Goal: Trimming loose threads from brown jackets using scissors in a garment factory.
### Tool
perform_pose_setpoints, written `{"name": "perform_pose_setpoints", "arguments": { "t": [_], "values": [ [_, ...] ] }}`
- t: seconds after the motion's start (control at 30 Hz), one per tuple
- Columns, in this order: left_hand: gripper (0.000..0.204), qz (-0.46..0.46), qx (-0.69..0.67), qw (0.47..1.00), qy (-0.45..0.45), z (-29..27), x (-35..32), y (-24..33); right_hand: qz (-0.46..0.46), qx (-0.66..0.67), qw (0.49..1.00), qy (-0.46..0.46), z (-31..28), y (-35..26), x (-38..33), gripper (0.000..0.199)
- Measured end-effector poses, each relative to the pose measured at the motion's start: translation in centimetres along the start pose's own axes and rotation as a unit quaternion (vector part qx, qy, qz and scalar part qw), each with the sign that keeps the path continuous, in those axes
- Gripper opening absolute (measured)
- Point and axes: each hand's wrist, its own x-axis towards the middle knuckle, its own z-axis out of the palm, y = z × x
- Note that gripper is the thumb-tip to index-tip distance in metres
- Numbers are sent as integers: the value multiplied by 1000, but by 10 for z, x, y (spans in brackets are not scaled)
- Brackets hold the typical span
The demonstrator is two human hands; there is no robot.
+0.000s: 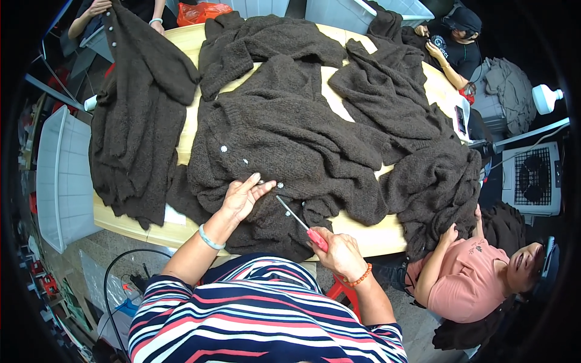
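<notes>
A dark brown knitted cardigan [266,133] lies spread on the table in front of me, with shiny pale buttons [224,149] along its edge. My left hand [241,199] rests palm up on it, thumb and fingers pinched round what looks like a small grey button, partly covered by the fingers. Close to the fingertips, another button [280,185] shows uncovered. My right hand [340,254] is closed round the red handle of a screwdriver-like tool [293,212]. The tool's thin metal shaft points up and left, its tip near that uncovered button.
More brown knitwear [402,103] covers much of the pale wooden table [390,236]. Co-workers handle garments at the far left, at the far right and at the right, where one wears a pink shirt [466,278]. A translucent bin [60,181] stands left; a phone [460,119] lies right.
</notes>
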Motion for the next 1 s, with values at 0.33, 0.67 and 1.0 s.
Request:
{"name": "perform_pose_setpoints", "arguments": {
  "t": [0.33,0.67,1.0],
  "values": [
    [16,-9,54,998,-16,13,-4,0,-26,10,1000,6,9,-8,10,35],
    [22,-23,56,998,-26,-1,-3,2,16,-58,997,-38,6,-13,8,33],
    [34,-15,-36,999,33,17,2,48,-39,11,998,47,1,-29,25,35]
  ]
}}
